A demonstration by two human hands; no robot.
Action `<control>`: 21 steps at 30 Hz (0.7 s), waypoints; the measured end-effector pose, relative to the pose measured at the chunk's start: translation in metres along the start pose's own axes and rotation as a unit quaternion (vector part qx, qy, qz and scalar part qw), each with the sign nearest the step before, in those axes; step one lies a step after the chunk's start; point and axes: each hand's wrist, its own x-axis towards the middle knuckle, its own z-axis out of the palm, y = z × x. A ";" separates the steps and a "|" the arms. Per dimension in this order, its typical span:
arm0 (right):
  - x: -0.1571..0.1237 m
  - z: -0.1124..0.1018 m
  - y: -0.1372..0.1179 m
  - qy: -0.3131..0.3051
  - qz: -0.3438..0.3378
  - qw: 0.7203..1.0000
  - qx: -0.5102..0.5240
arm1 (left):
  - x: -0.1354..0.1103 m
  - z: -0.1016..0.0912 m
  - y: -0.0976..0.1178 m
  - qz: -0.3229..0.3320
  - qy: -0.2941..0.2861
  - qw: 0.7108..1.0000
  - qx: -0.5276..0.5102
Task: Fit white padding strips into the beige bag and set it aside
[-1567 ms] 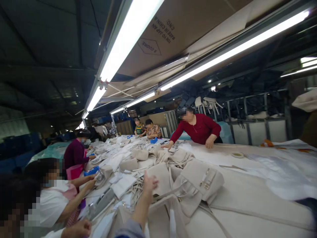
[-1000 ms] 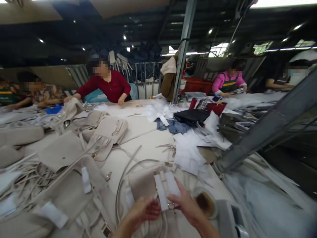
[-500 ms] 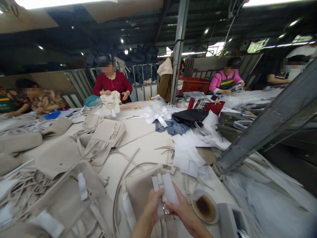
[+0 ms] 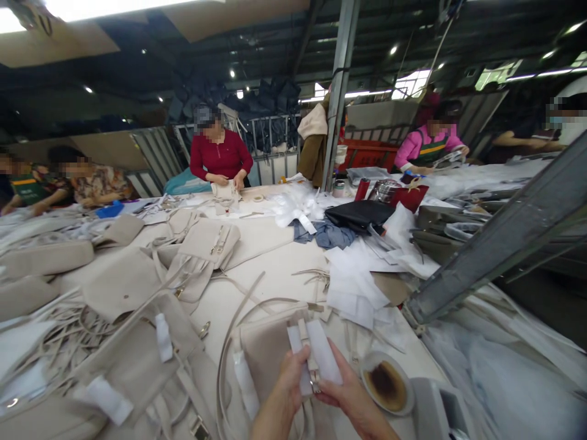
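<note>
A beige handbag (image 4: 263, 351) lies on the table right in front of me, its long strap looping off to the left. Both my hands meet on its front flap. My left hand (image 4: 291, 379) pinches a white protective strip (image 4: 294, 354) beside the metal clasp. My right hand (image 4: 342, 391) grips the wider white strip (image 4: 323, 357) from the right, thumb on top. The clasp between my fingers is mostly hidden.
Several more beige bags (image 4: 137, 360) and loose straps cover the table's left side. A round dish with brown residue (image 4: 386, 383) sits by my right hand. White sheets (image 4: 353, 284) lie beyond. A slanted metal post (image 4: 495, 238) rises at right. Other people work across the table.
My view swung from the far left of the table down to the bag in front of me. My hands came together on the white strips and have stayed there.
</note>
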 end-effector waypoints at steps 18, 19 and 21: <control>0.005 0.007 0.003 0.057 0.091 0.992 -0.068 | -0.022 -0.004 -0.006 0.104 -0.064 0.986 0.118; 0.007 0.006 0.004 0.043 0.093 0.993 -0.052 | -0.023 -0.004 -0.006 0.104 -0.072 0.985 0.120; 0.008 0.003 0.007 0.010 0.091 0.996 -0.017 | -0.024 -0.003 -0.006 0.109 -0.066 0.984 0.125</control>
